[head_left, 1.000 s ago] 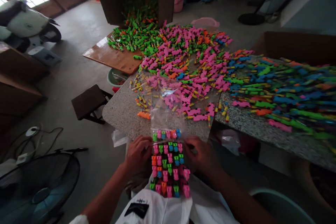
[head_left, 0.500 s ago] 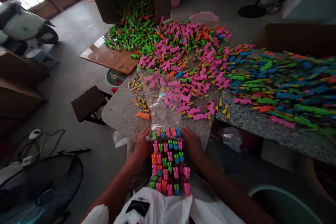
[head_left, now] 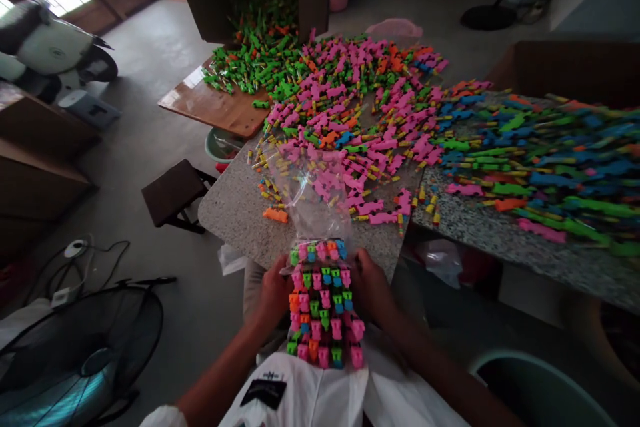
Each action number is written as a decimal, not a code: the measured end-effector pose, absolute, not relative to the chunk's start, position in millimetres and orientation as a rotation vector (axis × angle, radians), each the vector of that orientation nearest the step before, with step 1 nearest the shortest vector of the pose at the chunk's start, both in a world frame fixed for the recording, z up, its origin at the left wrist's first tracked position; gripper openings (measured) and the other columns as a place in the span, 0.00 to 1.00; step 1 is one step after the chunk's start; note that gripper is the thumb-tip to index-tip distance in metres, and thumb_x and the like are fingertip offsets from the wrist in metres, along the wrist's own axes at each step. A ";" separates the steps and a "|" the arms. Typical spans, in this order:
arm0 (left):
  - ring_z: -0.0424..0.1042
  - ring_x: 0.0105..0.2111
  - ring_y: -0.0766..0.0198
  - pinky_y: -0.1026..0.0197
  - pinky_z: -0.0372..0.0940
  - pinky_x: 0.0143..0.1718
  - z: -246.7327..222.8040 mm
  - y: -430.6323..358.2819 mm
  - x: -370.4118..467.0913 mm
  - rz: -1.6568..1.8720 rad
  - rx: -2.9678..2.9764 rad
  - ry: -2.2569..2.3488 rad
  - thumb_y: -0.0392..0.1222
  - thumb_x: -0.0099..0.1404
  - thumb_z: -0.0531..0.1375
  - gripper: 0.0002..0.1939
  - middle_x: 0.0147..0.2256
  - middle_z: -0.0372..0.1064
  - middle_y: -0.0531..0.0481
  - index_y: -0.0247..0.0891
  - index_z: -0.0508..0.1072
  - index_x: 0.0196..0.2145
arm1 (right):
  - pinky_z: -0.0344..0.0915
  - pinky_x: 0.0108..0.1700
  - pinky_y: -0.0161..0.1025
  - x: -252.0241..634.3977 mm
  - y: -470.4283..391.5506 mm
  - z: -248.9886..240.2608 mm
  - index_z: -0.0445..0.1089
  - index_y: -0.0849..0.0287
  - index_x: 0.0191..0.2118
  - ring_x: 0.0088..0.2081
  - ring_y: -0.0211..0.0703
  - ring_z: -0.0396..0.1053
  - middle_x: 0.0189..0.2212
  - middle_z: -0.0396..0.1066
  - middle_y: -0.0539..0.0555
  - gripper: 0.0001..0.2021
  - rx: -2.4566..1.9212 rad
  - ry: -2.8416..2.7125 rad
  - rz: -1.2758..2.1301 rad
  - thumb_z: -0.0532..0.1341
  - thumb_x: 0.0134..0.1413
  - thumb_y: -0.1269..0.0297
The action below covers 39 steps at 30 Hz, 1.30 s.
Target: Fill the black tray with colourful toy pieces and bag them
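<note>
A stack of small car-shaped plastic pieces point(head_left: 325, 317) in pink, green, orange and blue stands in rows against my white shirt, at the table's near edge. A clear plastic bag point(head_left: 320, 213) lies beyond it, with its mouth around the farthest row. My left hand point(head_left: 274, 285) is closed on the left side of the bag's mouth. On the right side, my right hand point(head_left: 371, 280) is closed at the bag's other edge. The fingertips of both hands are partly hidden.
Loose pink pieces point(head_left: 385, 120) cover the speckled table point(head_left: 230, 213), with green ones point(head_left: 250, 67) on a brown board point(head_left: 215, 107). More coloured pieces point(head_left: 545, 173) fill the right counter. A stool point(head_left: 175, 190) and fan point(head_left: 95, 360) stand left; a tub point(head_left: 530, 373) is lower right.
My fingers look more curled at the bag's sides, and the bag's upper part has sagged and creased. The whole view has shifted slightly; the loose pieces lie as before.
</note>
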<state>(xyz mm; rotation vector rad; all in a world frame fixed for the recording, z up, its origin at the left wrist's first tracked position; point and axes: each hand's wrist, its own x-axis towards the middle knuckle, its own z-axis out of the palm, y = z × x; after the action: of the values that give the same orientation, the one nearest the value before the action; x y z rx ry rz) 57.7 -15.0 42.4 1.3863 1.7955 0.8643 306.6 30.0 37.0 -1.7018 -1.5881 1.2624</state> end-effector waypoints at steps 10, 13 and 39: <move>0.79 0.39 0.56 0.57 0.72 0.41 53.5 -37.6 46.2 0.823 1.720 1.907 0.40 0.69 0.63 0.05 0.39 0.80 0.47 0.41 0.79 0.41 | 0.64 0.34 0.41 319.7 1.9 58.2 0.75 0.54 0.39 0.34 0.49 0.78 0.35 0.82 0.57 0.16 -1.700 -1.938 1.133 0.53 0.74 0.55; 0.78 0.35 0.60 0.59 0.72 0.38 61.4 -17.4 43.3 0.909 1.820 1.969 0.39 0.71 0.63 0.05 0.39 0.79 0.50 0.41 0.78 0.44 | 0.67 0.40 0.41 317.5 16.7 61.5 0.77 0.54 0.46 0.39 0.49 0.79 0.41 0.83 0.57 0.16 -1.662 -1.914 0.925 0.54 0.75 0.54; 0.78 0.35 0.65 0.64 0.71 0.38 143.7 -14.2 55.5 1.107 2.255 1.316 0.32 0.71 0.62 0.07 0.38 0.80 0.48 0.41 0.76 0.45 | 0.77 0.40 0.37 351.5 14.7 104.7 0.75 0.52 0.47 0.40 0.42 0.82 0.42 0.83 0.55 0.08 -0.903 -2.063 0.459 0.64 0.67 0.72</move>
<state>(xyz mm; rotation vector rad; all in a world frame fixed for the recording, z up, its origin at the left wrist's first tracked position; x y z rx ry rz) 55.5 -14.2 143.7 2.2550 1.3159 1.1070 351.5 14.7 104.7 -0.9031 -2.0628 0.4587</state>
